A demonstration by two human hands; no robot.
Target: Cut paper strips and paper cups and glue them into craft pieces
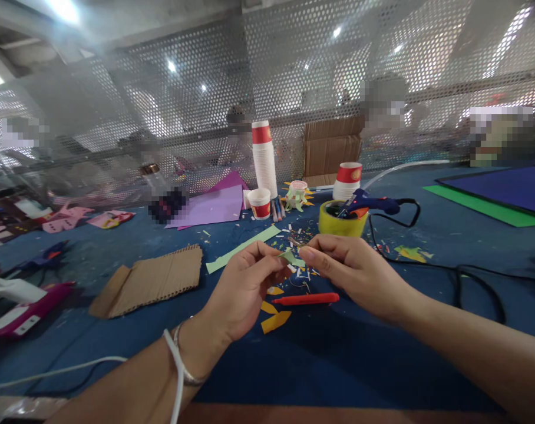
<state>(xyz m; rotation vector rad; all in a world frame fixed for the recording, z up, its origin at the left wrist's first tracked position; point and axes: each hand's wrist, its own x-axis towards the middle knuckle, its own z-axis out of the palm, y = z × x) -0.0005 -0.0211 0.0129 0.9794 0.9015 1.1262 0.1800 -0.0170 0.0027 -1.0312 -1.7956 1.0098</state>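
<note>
My left hand (241,294) pinches a small piece of light green paper (289,255) between thumb and fingers. My right hand (356,274) is closed in a pinch just to its right, its fingertips close to the paper; what they hold is too small to make out. Under the hands lie paper scraps and a red marker (311,299). Nearer to me are yellow-orange paper pieces (276,322). A light green paper strip (243,249) stretches out behind my left hand. Beyond my right hand, a blue glue gun (376,203) rests on a yellow tape roll (342,225).
A tall paper cup stack (264,168), a single cup (259,205) and a cup with paper petals (298,194) stand at the back. Corrugated cardboard (159,280) lies left, purple sheets (210,206) behind it. A black cable (457,288) loops at right. A perforated screen (197,100) closes the far side.
</note>
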